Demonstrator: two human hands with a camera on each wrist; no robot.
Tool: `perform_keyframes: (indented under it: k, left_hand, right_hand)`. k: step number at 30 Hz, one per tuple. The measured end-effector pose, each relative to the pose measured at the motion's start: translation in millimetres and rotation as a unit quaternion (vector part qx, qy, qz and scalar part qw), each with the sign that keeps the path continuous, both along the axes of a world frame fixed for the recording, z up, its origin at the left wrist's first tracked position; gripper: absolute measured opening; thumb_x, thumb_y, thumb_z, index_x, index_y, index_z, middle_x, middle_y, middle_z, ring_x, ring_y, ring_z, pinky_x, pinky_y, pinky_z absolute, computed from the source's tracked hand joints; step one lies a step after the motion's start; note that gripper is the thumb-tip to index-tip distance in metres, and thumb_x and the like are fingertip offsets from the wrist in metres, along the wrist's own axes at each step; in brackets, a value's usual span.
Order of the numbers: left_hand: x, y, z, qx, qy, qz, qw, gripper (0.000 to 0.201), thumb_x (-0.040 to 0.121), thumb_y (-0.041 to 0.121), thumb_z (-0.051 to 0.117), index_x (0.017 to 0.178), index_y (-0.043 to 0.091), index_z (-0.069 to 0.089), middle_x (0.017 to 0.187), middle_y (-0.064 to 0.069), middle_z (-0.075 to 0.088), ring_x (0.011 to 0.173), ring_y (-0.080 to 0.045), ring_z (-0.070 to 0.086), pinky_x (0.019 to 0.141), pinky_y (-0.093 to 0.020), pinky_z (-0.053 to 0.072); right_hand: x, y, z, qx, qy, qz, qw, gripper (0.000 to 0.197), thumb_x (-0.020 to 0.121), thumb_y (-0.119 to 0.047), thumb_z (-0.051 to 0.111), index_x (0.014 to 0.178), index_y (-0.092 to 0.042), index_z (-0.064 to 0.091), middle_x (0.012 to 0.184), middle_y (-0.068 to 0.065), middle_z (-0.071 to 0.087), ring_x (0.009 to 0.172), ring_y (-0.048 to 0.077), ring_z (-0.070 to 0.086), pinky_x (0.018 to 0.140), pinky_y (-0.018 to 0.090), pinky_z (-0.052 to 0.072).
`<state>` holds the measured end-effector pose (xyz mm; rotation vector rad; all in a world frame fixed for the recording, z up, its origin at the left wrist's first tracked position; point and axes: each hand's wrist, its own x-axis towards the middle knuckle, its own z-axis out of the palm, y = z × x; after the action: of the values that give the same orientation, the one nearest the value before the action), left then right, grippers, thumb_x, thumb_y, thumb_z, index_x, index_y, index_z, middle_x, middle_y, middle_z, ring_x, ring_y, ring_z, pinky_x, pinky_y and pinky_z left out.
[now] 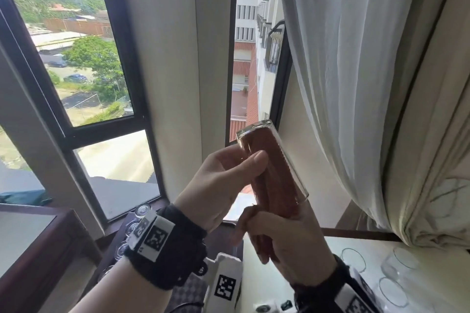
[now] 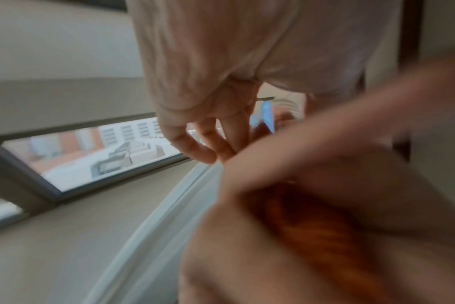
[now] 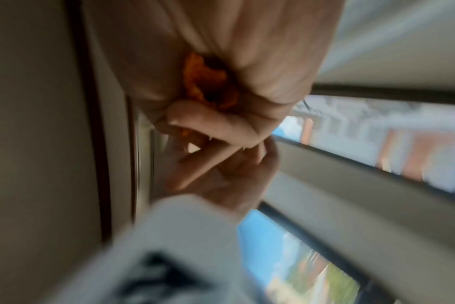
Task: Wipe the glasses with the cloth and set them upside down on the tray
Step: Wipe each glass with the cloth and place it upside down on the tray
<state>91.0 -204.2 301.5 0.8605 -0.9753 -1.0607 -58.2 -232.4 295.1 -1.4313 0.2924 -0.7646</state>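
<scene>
I hold a tall clear glass [image 1: 276,157] up before the window, base up and tilted. My left hand [image 1: 239,173] grips its side, thumb across the front. A rust-orange cloth [image 1: 273,185] fills the inside of the glass. My right hand [image 1: 274,241] grips the cloth where it leaves the glass mouth. The blurred right wrist view shows the cloth [image 3: 208,82] bunched inside the right fist. In the left wrist view the cloth [image 2: 312,226] sits in the blurred right hand. Several glasses [image 1: 142,211] stand upside down on a dark tray [image 1: 221,235] below.
Several more clear glasses [image 1: 401,269] stand mouth up on the pale tabletop at lower right. A white curtain [image 1: 356,71] hangs close on the right. The window frame [image 1: 122,58] and wall are straight ahead, and a dark wooden table edge [image 1: 50,249] lies at lower left.
</scene>
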Motion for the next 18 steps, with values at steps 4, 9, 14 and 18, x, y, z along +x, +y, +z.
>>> perform_keyframes:
  k: [4,9,14,18]
  left_hand:
    - [-2,-3,5,0.077,-0.111,0.172,0.976,0.042,0.085,0.046,0.085,0.076,0.006,0.079,0.073,-0.014,0.071,0.073,-0.013,0.066,0.076,-0.031,0.058]
    - [6,7,-2,0.044,-0.057,0.082,0.994,0.039,0.079,0.04,0.088,0.092,0.004,0.081,0.095,-0.021,0.077,0.089,-0.026,0.074,0.088,-0.043,0.063]
    - [23,19,-5,0.009,-0.046,0.047,0.998,0.035,0.079,0.044,0.086,0.095,0.013,0.084,0.1,-0.016,0.078,0.097,-0.025,0.074,0.094,-0.039,0.062]
    - [27,21,3,0.095,-0.135,0.185,0.969,0.039,0.089,0.043,0.079,0.079,0.006,0.08,0.07,-0.01,0.074,0.069,-0.007,0.069,0.07,-0.023,0.058]
  right_hand:
    - [9,-20,-18,-0.425,0.268,-0.208,0.839,0.082,0.076,-0.004,0.066,0.146,-0.037,0.042,0.099,-0.005,0.075,0.061,0.019,0.064,0.063,0.015,0.049]
    - [17,-7,-9,-0.205,0.119,-0.108,0.966,0.077,0.076,0.009,0.061,0.14,-0.031,0.047,0.083,-0.001,0.074,0.055,0.019,0.061,0.05,0.023,0.052]
    - [21,10,-9,0.007,-0.029,0.046,0.999,0.075,0.073,0.012,0.053,0.138,-0.024,0.051,0.062,0.015,0.069,0.042,0.036,0.056,0.037,0.024,0.042]
    - [37,-7,-29,-0.409,0.221,-0.156,0.872,0.079,0.076,-0.001,0.066,0.143,-0.036,0.042,0.096,-0.009,0.074,0.073,0.011,0.07,0.066,0.002,0.043]
